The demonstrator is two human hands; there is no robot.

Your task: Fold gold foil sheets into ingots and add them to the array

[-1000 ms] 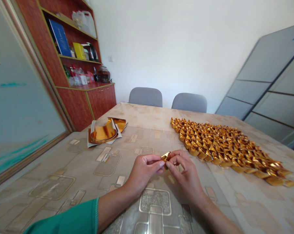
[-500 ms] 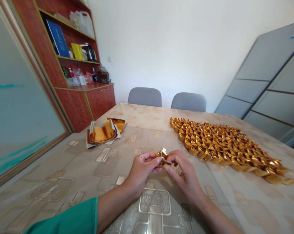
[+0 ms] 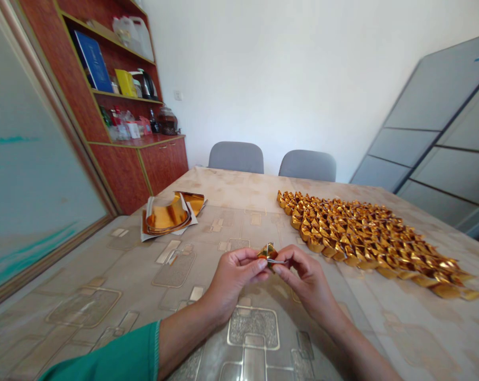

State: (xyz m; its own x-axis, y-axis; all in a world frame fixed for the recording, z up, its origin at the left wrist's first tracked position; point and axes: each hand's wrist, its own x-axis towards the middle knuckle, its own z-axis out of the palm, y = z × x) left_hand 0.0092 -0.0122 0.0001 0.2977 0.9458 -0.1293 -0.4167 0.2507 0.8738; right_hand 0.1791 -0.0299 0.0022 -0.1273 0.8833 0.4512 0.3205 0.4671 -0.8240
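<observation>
A small folded piece of gold foil paper (image 3: 268, 253) is held above the table between both hands. My left hand (image 3: 236, 275) pinches its left side between thumb and fingers. On the other side, my right hand (image 3: 303, 275) grips the right end, where a pale paper edge shows. To the right lie many folded gold paper pieces (image 3: 366, 238) in close rows. A stack of curled gold foil sheets (image 3: 168, 216) with white edges rests at the left. The fingers hide part of the held piece.
The table (image 3: 136, 296) has a patterned clear cover. Two grey chairs (image 3: 236, 157) stand at its far edge against the white wall. A red-brown cabinet (image 3: 144, 164) with bottles and a kettle is at the back left, and grey cabinets (image 3: 414, 116) are at the right.
My right thumb and fingers have shifted slightly right and closed in on the end of the gold paper. The held piece has turned a little; my left hand has barely moved.
</observation>
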